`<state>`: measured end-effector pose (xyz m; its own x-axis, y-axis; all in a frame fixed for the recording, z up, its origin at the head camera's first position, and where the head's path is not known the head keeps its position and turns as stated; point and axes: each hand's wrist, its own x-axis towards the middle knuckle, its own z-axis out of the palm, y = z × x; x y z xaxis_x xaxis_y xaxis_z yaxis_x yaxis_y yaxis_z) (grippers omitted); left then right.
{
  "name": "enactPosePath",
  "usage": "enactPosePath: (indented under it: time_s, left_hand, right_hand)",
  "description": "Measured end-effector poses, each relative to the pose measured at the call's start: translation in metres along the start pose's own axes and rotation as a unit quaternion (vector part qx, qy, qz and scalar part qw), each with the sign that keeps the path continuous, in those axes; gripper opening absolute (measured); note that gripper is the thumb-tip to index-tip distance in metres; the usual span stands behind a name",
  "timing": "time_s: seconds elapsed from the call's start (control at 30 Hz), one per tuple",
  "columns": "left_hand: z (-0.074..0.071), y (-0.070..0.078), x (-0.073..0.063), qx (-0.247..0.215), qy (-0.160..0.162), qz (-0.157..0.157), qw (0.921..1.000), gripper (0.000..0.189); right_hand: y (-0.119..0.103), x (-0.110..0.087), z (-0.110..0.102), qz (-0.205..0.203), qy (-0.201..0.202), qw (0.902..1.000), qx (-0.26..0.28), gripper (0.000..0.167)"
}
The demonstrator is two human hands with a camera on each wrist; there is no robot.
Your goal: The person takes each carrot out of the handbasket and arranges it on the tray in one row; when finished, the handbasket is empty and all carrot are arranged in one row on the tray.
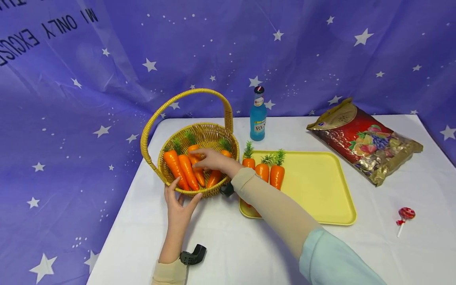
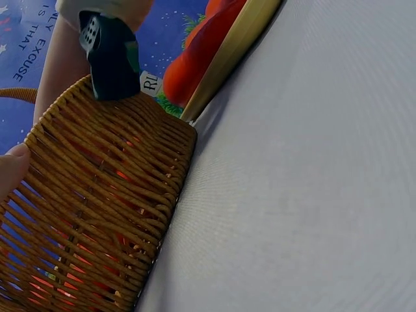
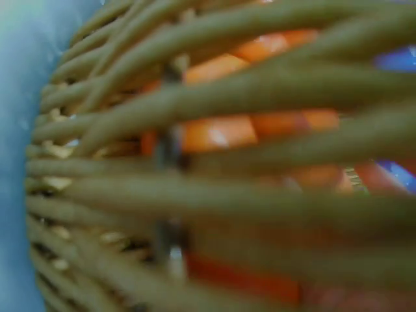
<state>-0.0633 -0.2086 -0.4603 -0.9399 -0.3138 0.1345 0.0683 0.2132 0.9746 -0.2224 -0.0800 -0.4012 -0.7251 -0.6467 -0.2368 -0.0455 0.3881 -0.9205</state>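
A yellow wicker basket [image 1: 213,192] with a tall arched handle holds several orange toy carrots [image 1: 174,164] with green tops. My left hand [image 1: 178,209] grips its front rim, finger at the edge and thumb against the outside; a fingertip [image 2: 13,170] shows on the weave in the left wrist view. Inside the basket, my right hand [image 1: 215,161] lies over a middle carrot [image 1: 201,179], thumb and index finger apart across it and touching it. In the right wrist view, blurred basket strands [image 3: 260,201] cover most of the scene, with orange carrots [image 3: 218,133] behind; the right fingers are hidden there.
Right of the basket is a yellow tray [image 1: 317,186] with three carrots [image 1: 276,177] at its left, partly under my right forearm. A blue bottle [image 1: 258,118] stands behind. A red and gold bag [image 1: 367,140] and a lollipop [image 1: 406,213] lie farther right.
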Motion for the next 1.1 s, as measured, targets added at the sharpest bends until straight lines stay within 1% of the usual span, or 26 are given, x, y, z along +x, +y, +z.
enactPosePath:
  time_s: [0.13,0.23,0.33,0.43,0.6,0.67,0.77,0.83,0.9,1.0,1.1]
  left_hand:
    - [0.0,-0.001,0.0,-0.002,0.003,0.013,0.9999,0.078]
    - [0.0,-0.001,-0.001,-0.002,0.004,0.016,0.9999,0.078]
    - [-0.001,-0.001,-0.001,0.0,0.004,0.016,0.9999,0.078]
    - [-0.001,-0.001,-0.001,-0.002,0.004,0.015,0.9999,0.077]
    - [0.001,-0.002,0.0,-0.004,0.004,0.01,0.9999,0.077]
    - [0.001,-0.002,0.0,-0.006,0.002,0.01,0.9999,0.077]
    - [0.002,-0.001,0.0,-0.007,0.0,0.008,0.9999,0.078]
    - [0.002,-0.001,0.0,-0.006,-0.001,0.007,1.0,0.078]
    - [0.001,-0.001,0.0,-0.005,-0.002,0.008,1.0,0.078]
    - [0.001,-0.002,0.0,-0.005,-0.001,0.01,0.9999,0.077]
    - [0.0,-0.002,0.0,-0.008,-0.003,0.005,1.0,0.077]
  right_hand:
    - [0.001,0.003,0.003,-0.024,-0.03,0.9992,0.009,0.052]
    - [0.001,0.003,0.005,-0.043,-0.075,0.996,0.024,0.05]
    - [0.002,0.003,0.007,-0.05,-0.122,0.9908,0.034,0.049]
    - [0.002,0.002,0.009,-0.048,-0.137,0.9886,0.038,0.048]
    - [0.001,-0.001,0.008,-0.047,-0.103,0.9926,0.043,0.045]
    - [0.0,-0.003,0.007,-0.052,-0.084,0.9941,0.045,0.045]
    - [0.0,-0.007,0.005,-0.064,-0.062,0.9942,0.061,0.045]
    - [0.0,-0.009,0.003,-0.078,-0.05,0.9931,0.071,0.047]
    - [-0.001,-0.012,0.001,-0.096,-0.041,0.9921,0.069,0.05]
    - [-0.001,-0.02,-0.005,-0.131,-0.026,0.9904,0.036,0.054]
    - [-0.002,-0.036,-0.015,-0.16,-0.013,0.9869,0.011,0.054]
